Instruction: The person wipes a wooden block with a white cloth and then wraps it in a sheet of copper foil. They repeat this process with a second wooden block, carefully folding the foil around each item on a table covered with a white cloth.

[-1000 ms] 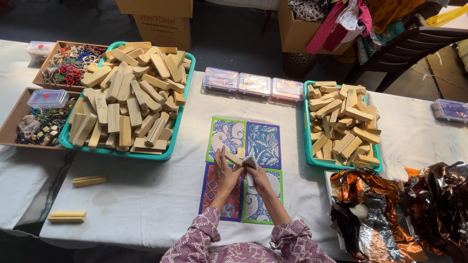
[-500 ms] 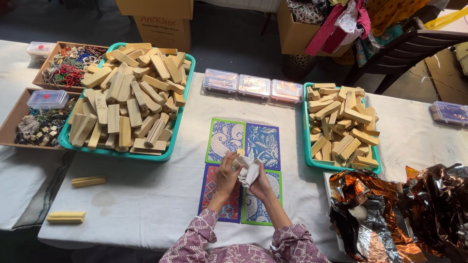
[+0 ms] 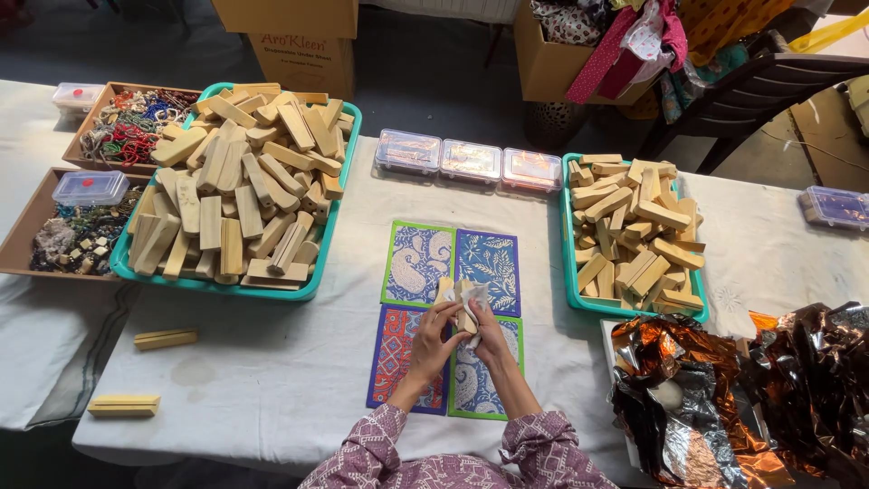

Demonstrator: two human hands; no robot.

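Left hand (image 3: pixel 433 337): fingers curled round the lower end of a small wooden block (image 3: pixel 459 303), clamped on it from the left.
Right hand (image 3: pixel 489 337): closed on the same block from the right, pressing a scrap of pale cloth or paper (image 3: pixel 477 297) against it; which of the two it is cannot be told.
Block's place: upright between both hands, above the four patterned printed cards (image 3: pixel 418 263) on the desk (image 3: pixel 272 362).
Handling: judged light, stiff and dry, not fragile; best taken by its long flat sides, low down, leaving the top free.
Far left of the hands: large green tray (image 3: pixel 312 290) heaped with similar blocks.
Right of the hands: smaller green tray (image 3: pixel 570 272) of blocks, with crumpled foil (image 3: pixel 724 380) nearer.
Beyond the hands: three clear lidded boxes (image 3: pixel 471 163).
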